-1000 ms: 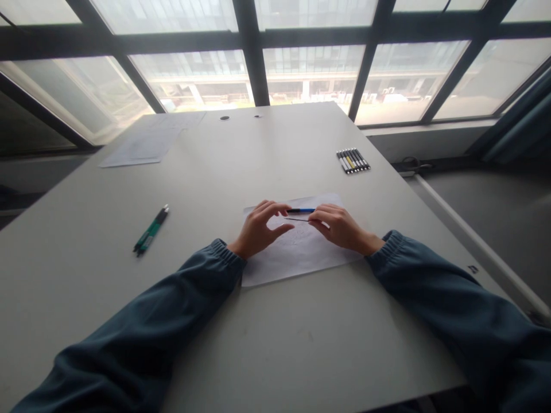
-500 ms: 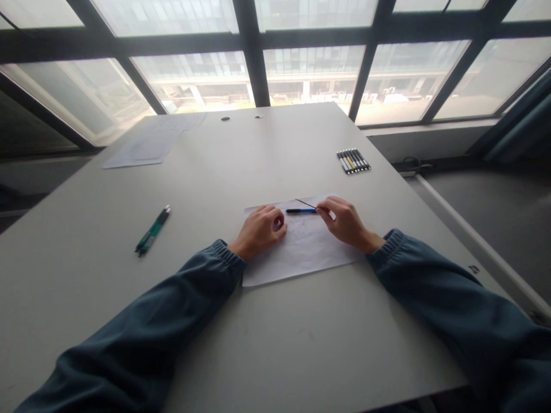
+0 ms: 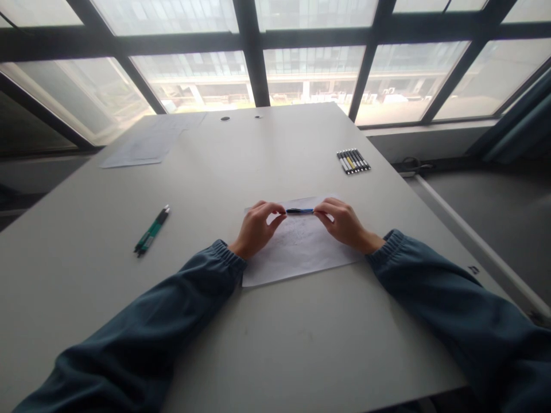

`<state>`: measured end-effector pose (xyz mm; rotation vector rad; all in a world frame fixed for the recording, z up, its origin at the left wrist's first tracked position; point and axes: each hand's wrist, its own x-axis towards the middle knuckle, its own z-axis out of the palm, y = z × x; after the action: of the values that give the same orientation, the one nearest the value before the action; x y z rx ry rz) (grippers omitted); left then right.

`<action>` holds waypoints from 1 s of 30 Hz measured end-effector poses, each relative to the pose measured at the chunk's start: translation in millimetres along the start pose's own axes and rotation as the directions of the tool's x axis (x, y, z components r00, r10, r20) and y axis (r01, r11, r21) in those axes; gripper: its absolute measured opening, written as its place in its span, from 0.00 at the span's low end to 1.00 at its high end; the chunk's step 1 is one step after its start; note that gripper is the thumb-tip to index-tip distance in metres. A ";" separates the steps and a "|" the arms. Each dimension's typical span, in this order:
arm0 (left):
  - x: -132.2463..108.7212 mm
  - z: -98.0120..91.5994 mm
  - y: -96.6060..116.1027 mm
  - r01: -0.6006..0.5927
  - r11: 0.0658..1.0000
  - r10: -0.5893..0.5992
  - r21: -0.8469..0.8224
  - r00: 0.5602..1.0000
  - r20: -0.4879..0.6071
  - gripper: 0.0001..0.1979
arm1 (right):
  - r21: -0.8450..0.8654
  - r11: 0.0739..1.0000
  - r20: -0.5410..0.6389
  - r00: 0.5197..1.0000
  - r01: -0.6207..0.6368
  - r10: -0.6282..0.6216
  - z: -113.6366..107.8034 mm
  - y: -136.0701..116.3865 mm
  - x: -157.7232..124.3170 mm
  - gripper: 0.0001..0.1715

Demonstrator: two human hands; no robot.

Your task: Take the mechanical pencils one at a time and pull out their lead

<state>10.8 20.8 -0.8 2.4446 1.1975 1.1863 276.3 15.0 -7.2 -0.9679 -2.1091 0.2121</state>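
A slim black pen refill point(image 3: 295, 209) lies lengthwise along a blue and black pen point(image 3: 306, 212) over a white sheet of paper point(image 3: 297, 252). My right hand point(image 3: 340, 221) pinches the right end of the refill, close against the pen. From the other side, my left hand point(image 3: 259, 226) closes thumb and forefinger at the refill's left end, by the pen's black end. Whether either pinch also takes in the pen cannot be told. Faint marks show on the paper below the fingers.
Two green and black pens point(image 3: 152, 230) lie to the left on the white table point(image 3: 275, 332). A row of several pens point(image 3: 353, 161) sits at the right. Papers point(image 3: 144, 143) rest far left, near the windows. The table's right edge borders a pale rail point(image 3: 477, 246).
My left hand has reached forward and right, opening from a loose curl into a pinch at the refill's left end. The refill has swung from slanting to lying along the pen.
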 end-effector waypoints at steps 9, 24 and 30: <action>1.9 -1.0 4.2 -0.053 0.997 0.051 -0.053 0.998 -0.035 0.07 | -0.008 0.998 0.041 0.997 0.064 -0.064 -0.1 -1.6 -0.2 0.11; 2.2 1.1 4.9 -0.203 0.973 0.207 -0.110 0.978 0.023 0.05 | -0.023 0.983 0.071 0.981 0.183 -0.181 -1.2 -7.1 1.5 0.10; 2.0 -0.4 6.9 -0.227 0.970 0.232 -0.090 0.971 0.051 0.03 | 0.056 0.978 0.112 0.972 0.202 -0.207 -0.5 -5.8 1.4 0.10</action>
<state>15.3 17.6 3.8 2.5894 0.8476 1.1825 272.8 11.9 -3.4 -0.7207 -2.2843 0.2150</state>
